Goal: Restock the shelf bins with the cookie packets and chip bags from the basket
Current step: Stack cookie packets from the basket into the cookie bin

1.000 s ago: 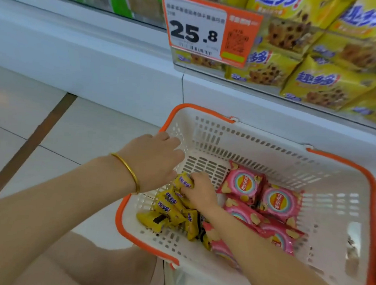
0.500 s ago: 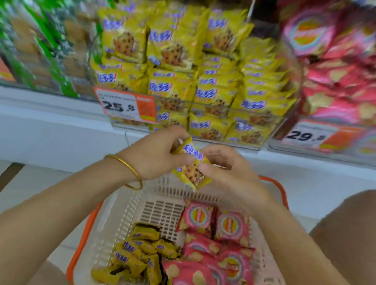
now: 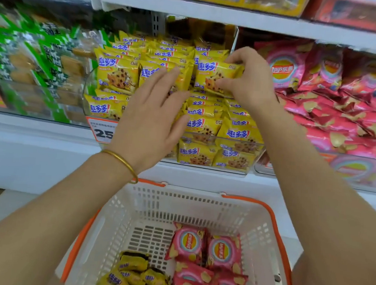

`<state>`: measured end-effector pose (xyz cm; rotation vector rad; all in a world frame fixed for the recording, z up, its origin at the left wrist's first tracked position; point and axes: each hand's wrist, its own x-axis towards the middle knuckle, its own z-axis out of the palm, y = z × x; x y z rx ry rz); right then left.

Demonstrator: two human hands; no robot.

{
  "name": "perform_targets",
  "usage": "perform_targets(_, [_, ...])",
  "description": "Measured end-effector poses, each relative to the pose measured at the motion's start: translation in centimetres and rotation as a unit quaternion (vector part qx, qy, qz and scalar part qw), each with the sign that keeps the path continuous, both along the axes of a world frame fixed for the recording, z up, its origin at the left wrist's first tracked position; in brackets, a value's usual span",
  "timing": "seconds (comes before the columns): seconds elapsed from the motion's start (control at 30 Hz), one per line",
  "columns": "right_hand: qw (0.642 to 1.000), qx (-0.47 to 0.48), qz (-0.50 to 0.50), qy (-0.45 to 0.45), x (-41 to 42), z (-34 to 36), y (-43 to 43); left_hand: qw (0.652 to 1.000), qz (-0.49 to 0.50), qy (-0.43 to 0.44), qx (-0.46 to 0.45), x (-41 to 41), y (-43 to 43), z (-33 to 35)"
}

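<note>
My right hand pinches a yellow cookie packet by its right edge, holding it upright on top of the stack in the clear cookie bin. My left hand is spread with straight fingers against the packets at the front of that stack. Below, the white basket with an orange rim holds several yellow cookie packets on the left and pink chip bags on the right.
A bin of pink chip bags sits to the right of the cookie bin, and green-wrapped snacks to the left. An orange price tag hangs on the cookie bin front. A white shelf board runs above.
Both hands lifted one cookie packet out of the basket and up to the shelf. Now the right hand alone holds it at the bin, and the left hand has opened flat against the stack.
</note>
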<state>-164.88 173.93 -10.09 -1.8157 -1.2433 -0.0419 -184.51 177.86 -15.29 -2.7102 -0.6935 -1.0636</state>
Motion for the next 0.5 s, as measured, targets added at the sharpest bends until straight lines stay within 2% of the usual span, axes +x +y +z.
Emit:
perform_targets(0.23, [0.999,-0.005,-0.035,-0.038,0.3,-1.2,3.2,1.0,0.001,0.028,0.0,0.1,1.4,-1.0])
perform_targets(0.37, [0.996,-0.051,-0.026,-0.072,0.4,-1.7,2.6,0.999,-0.012,0.04,0.014,0.0,2.0,-1.3])
perform_targets(0.5, [0.996,-0.027,-0.042,-0.071,0.2,-1.3,1.4,0.999,-0.023,0.029,-0.008,-0.2,1.8,-1.3])
